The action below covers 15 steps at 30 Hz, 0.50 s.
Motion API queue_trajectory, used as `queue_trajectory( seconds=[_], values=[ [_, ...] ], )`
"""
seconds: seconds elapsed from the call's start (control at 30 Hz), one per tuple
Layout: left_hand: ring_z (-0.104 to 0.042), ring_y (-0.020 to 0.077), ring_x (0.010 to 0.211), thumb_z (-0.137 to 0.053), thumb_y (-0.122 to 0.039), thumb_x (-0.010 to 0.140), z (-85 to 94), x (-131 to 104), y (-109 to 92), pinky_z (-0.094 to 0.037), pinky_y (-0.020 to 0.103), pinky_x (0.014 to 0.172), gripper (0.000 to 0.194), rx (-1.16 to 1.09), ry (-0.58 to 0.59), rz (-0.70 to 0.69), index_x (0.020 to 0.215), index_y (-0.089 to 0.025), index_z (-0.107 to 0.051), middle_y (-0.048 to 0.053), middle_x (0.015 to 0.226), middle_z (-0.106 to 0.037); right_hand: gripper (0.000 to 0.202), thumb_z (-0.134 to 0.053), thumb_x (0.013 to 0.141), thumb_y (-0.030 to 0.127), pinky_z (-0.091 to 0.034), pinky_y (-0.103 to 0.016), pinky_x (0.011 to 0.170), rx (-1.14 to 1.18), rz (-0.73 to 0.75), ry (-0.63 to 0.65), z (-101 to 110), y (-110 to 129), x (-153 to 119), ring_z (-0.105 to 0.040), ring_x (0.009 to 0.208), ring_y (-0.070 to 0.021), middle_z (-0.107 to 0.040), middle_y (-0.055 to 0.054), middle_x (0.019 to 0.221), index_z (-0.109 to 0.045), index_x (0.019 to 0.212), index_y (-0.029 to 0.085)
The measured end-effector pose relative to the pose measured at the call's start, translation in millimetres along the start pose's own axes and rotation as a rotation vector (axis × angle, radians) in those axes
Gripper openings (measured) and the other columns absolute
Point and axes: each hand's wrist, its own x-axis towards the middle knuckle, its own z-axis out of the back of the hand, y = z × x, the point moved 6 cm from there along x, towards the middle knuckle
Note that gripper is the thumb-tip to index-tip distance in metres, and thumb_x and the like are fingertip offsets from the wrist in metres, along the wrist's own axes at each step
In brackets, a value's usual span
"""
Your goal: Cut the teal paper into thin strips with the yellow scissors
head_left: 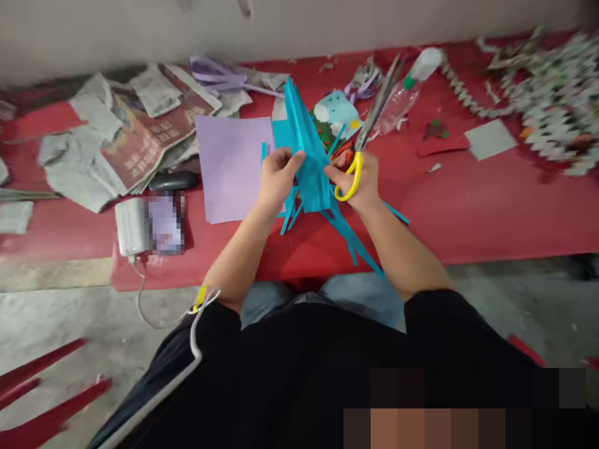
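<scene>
Evidently our left hand pinches the blue paper; our right hand grasps its edge plus yellow-handled scissors, whose other loop that hand apparently hides.

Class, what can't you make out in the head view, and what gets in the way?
In the head view:
Print on the newspaper: blurred, too small.
Right side of the purple sheet: partly covered by the blue paper and left hand.
Second loop of the scissors: apparently behind the right hand.
White pile: cut off by the right edge.
</scene>
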Motion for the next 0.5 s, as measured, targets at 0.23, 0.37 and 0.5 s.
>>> queue_trajectory(
  seconds=[0.23,0.37,0.5],
  values=[
    [-0.076,0.0205,0.086,-0.097,-0.067,0.084,2.6,11,21,-0.065,0.032,0.079,0.054,-0.231,0.11,0.094,0.096,-0.021,-0.073,0.001,0.081,-0.07,0.064,-0.098,0.074,0.07,-0.069,-0.055,0.078,-0.001,-0.052,0.118,-14,14,-11,-0.07,0.073,-0.0243,-0.066,-0.002,0.079,-0.049,0.079,0.029],
    [-0.064,0.0135,0.07,-0.096,-0.072,0.082,14.8,17,19,-0.053,0.026,0.063,0.058,-0.094,0.042,-0.034,0.092,-0.02,-0.072,-0.001,0.076,-0.061,0.063,-0.099,0.074,0.067,-0.067,-0.052,0.074,0.02,-0.051,0.115,-15,19,-12,-0.066,0.069,-0.0223,-0.065,-0.001,0.077,-0.049,0.078,0.029],
    [-0.044,0.0075,0.058,-0.095,-0.072,0.083,24.5,19,13,-0.034,0.023,0.05,0.061,0.101,-0.072,-0.153,0.082,-0.019,-0.066,-0.003,0.069,-0.05,0.061,-0.101,0.073,0.061,-0.065,-0.048,0.073,0.032,-0.09,0.11,-15,20,-12,-0.063,0.068,-0.0204,-0.062,-0.001,0.076,-0.049,0.077,0.029]
  ],
)
